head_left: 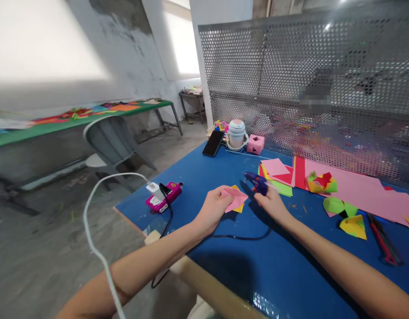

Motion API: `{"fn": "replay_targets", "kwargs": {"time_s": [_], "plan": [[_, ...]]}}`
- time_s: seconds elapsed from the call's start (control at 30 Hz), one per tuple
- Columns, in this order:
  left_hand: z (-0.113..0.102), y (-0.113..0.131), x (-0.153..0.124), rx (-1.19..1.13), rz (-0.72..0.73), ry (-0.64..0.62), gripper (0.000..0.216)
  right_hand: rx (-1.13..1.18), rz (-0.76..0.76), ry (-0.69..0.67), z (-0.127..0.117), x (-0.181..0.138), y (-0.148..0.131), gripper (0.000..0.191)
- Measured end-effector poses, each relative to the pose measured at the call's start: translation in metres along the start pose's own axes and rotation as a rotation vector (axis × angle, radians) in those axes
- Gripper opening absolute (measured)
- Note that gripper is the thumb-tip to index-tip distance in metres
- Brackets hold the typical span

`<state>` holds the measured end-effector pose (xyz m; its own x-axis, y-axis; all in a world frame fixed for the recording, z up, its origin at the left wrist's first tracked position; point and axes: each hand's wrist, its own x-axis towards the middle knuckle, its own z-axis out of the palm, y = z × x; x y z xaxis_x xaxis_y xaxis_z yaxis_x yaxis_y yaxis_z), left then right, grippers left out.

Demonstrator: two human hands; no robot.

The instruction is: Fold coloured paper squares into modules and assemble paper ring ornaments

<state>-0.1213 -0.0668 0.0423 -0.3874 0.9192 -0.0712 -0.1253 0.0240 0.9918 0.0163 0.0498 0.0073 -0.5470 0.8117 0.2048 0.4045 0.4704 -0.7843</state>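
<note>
My left hand (215, 204) is closed on a folded piece of pink paper (235, 198), pinched under the thumb. Yellow paper (239, 208) shows at the edges of the pink piece. To its right, my right hand (270, 203) grips a dark blue glue gun (257, 182), its nozzle pointing up and left, apart from the paper. The gun is slightly blurred. A black cord (244, 238) curves over the blue table (191, 177) below both hands.
A magenta power strip (173, 193) with a white plug sits at the left edge. Behind are a phone (213, 143), a white jug (236, 134) and a pink paper box (255, 144). Coloured sheets (350, 186), folded paper pieces (353, 226) and red-handled scissors (380, 241) lie to the right.
</note>
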Motion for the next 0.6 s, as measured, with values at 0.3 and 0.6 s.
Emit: {"fn": "replay_targets", "kwargs": {"time_s": [0.3,0.6], "plan": [[0.015,-0.023,0.029,0.044,-0.107,-0.065,0.026,-0.134,-0.174,0.020,-0.051,-0.066,-0.002,0.005],[0.029,-0.036,0.039,0.095,-0.109,-0.102,0.019,-0.237,-0.375,-0.096,-0.042,-0.066,0.002,0.015]]}}
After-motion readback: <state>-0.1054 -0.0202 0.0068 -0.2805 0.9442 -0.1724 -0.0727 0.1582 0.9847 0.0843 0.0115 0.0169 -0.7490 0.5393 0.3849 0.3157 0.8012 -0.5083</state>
